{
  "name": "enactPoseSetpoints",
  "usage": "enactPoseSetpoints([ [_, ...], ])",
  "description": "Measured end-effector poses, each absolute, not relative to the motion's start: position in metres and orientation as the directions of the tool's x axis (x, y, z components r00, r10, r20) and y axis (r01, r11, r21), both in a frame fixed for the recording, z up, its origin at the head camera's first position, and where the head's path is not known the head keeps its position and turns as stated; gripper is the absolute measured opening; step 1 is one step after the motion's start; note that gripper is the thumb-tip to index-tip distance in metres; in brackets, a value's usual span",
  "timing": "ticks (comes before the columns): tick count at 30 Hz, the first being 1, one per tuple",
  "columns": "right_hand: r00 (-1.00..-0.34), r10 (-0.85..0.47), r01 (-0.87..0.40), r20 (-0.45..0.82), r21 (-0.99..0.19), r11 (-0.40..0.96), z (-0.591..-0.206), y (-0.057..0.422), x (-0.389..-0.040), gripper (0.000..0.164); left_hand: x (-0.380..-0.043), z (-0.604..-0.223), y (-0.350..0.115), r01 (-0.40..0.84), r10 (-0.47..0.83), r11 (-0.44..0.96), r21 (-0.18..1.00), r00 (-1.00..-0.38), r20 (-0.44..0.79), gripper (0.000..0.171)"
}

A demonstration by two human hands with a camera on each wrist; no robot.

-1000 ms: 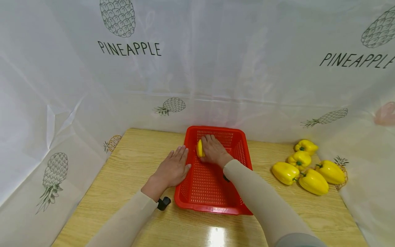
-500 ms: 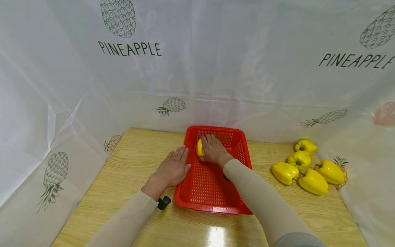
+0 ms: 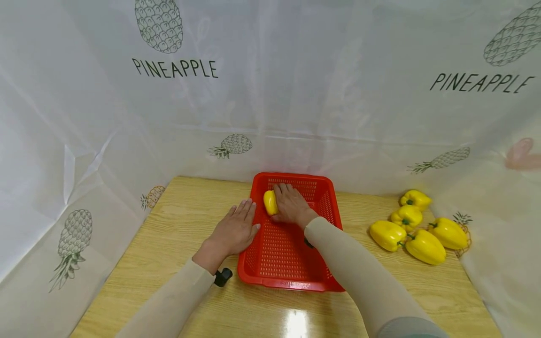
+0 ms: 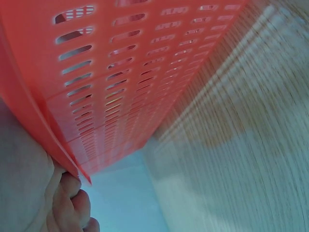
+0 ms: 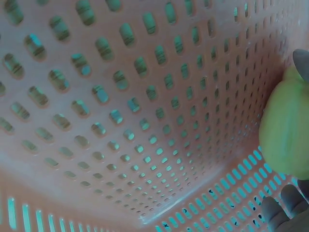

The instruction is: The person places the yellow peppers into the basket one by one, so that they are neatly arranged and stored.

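Note:
My left hand [image 3: 234,230] lies flat with straight fingers along the left rim of a red perforated plastic basket [image 3: 291,285]; the left wrist view shows that hand's curved underside against the basket rim [image 4: 53,145]. Inside the basket, near its far left corner, my right hand [image 3: 291,204] reaches down to a yellow bell pepper [image 3: 270,203]. Part of the pepper is hidden beneath the hand. In the right wrist view the thumb [image 5: 302,63] is at one end of the pepper [image 5: 285,128] and the fingers [image 5: 280,212] are near its other end.
Several yellow bell peppers [image 3: 425,247] lie grouped at the right of the wooden table [image 3: 165,244]. A whitish sheet [image 3: 296,108] printed with pineapples hangs behind and beside the table. The basket's far edge is close to it.
The yellow bell pepper in the basket has shifted slightly left, and more of it shows beside my right hand. Both hands have stayed almost in place; the whole view has drifted a little.

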State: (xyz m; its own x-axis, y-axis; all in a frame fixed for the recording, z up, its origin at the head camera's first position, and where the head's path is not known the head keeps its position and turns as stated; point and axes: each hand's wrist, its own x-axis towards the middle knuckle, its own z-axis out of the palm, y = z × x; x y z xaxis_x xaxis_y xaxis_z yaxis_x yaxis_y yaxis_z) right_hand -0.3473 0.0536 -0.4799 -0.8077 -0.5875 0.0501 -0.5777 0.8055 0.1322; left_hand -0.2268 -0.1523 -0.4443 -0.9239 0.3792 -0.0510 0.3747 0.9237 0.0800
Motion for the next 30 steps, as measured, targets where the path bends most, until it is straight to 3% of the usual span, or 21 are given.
enactPoseSetpoints([
  [5, -0.810, -0.586, -0.576, 0.029, 0.146, 0.804, -0.4816, 0.0522, -0.3473, 0.100, -0.2271, -0.4442, -0.1526, 0.374, 0.379, 0.923, 0.089, -0.924, -0.052, 0.071],
  [13, -0.842, -0.536, -0.520, 0.066, 0.165, 0.838, -0.4862, 0.0511, -0.3461, 0.079, -0.2267, -0.4428, -0.1516, 0.370, 0.376, 0.925, 0.085, -0.925, -0.061, 0.070],
  [30, -0.855, -0.514, -0.500, 0.075, 0.147, 0.853, -0.4862, 0.0460, -0.3415, 0.084, -0.2241, -0.4403, -0.1523, 0.374, 0.381, 0.923, 0.094, -0.922, -0.066, 0.071],
])
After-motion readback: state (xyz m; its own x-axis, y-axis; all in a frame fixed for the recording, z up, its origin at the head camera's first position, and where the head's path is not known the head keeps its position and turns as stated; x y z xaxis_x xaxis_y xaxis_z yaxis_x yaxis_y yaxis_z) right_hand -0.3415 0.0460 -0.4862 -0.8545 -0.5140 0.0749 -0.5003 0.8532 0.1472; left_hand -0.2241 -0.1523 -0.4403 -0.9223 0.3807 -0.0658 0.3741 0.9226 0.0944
